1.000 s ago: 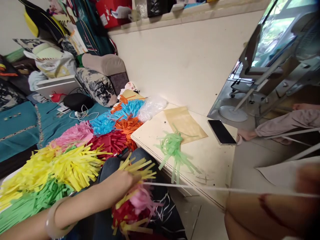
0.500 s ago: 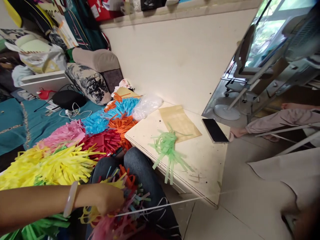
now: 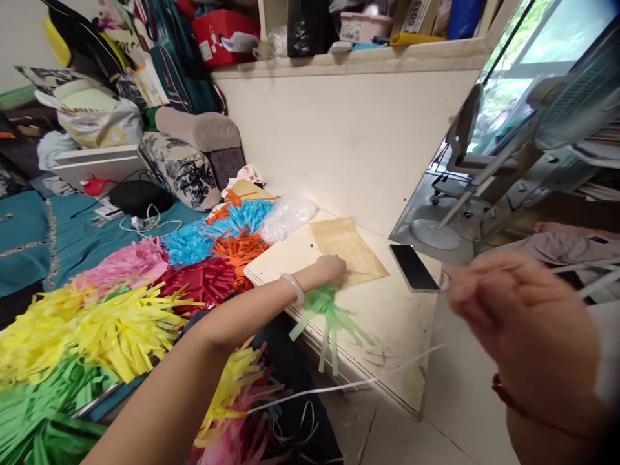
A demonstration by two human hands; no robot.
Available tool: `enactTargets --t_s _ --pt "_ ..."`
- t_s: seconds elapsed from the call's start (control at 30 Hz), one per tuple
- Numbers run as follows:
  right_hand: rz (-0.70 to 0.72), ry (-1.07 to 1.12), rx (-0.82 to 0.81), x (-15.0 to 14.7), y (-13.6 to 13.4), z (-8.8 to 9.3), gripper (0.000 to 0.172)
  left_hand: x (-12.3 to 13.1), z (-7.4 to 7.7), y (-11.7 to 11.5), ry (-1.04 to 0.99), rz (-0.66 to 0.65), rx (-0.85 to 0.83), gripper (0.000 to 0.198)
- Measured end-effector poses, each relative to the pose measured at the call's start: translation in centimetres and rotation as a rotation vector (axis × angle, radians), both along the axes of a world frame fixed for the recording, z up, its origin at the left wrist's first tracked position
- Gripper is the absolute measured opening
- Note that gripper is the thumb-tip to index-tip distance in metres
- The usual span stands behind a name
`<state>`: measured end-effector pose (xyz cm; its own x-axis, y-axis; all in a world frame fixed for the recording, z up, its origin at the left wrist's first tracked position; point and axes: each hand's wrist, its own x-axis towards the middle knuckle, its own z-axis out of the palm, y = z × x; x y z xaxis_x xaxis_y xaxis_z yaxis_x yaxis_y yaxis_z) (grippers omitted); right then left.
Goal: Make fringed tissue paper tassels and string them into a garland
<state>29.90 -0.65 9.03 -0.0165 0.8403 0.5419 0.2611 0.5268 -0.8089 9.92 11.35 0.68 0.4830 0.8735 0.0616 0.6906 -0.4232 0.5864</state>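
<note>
My left hand (image 3: 331, 267) reaches over the low cream table (image 3: 397, 323) and closes its fingers on a bundle of light green paper fringe (image 3: 329, 316) at the table's near edge. A pale bangle (image 3: 294, 286) sits on that wrist. My right hand (image 3: 513, 316) is raised at the right, smeared by motion. A thin white strip (image 3: 349, 385) runs from a garland of yellow, pink and red fringe (image 3: 242, 400) in my lap up toward the right hand. Whether the hand grips the strip I cannot tell.
A black phone (image 3: 414, 268), a brown envelope (image 3: 349, 248) and a clear plastic bag (image 3: 288, 216) lie on the table. Piles of yellow (image 3: 97, 329), red (image 3: 203, 281), pink, blue and orange fringe cover the left. Another person's legs (image 3: 571, 242) and a fan stand (image 3: 436, 234) are at the right.
My left hand left the garland in my lap and reached forward onto the green fringe on the table. My right hand came up and in from the lower right, and the strip slackened.
</note>
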Motion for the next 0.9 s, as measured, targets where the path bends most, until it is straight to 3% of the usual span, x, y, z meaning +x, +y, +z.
enactTargets --t_s 0.2,0.27,0.37,0.43,0.53,0.67,0.8,0.9 --pt "0.269 0.063 -0.162 -3.8 2.0 -3.0 0.011 -4.7 -0.6 -2.1 -0.322 -0.002 -0.029 0.029" --pt "0.313 0.030 -0.172 -5.1 2.5 -3.1 0.010 -6.5 -0.1 -3.6 -0.567 0.057 -0.089 0.033" --pt "0.391 -0.035 -0.117 -8.0 2.3 -2.2 0.009 -8.5 1.0 -7.4 -1.111 0.137 -0.278 0.034" --pt "0.433 -0.063 -0.043 -10.2 1.6 -1.5 0.008 -9.2 1.9 -10.3 -1.277 0.155 -0.329 0.037" --pt "0.477 -0.085 0.067 -12.6 0.3 -0.8 0.017 -9.6 3.3 -13.6 -1.320 0.153 -0.297 0.035" --pt "0.531 -0.133 0.136 -14.0 -1.2 -0.1 0.020 -9.8 4.5 -15.5 -1.236 0.148 -0.294 0.039" --pt "0.442 -0.167 0.212 -14.1 -2.2 1.0 0.022 -10.2 4.3 -16.2 -1.190 0.113 -0.279 0.041" --pt "0.369 -0.190 0.285 -14.0 -2.7 1.5 0.019 -10.3 3.9 -16.6 -1.253 0.130 -0.153 0.036"
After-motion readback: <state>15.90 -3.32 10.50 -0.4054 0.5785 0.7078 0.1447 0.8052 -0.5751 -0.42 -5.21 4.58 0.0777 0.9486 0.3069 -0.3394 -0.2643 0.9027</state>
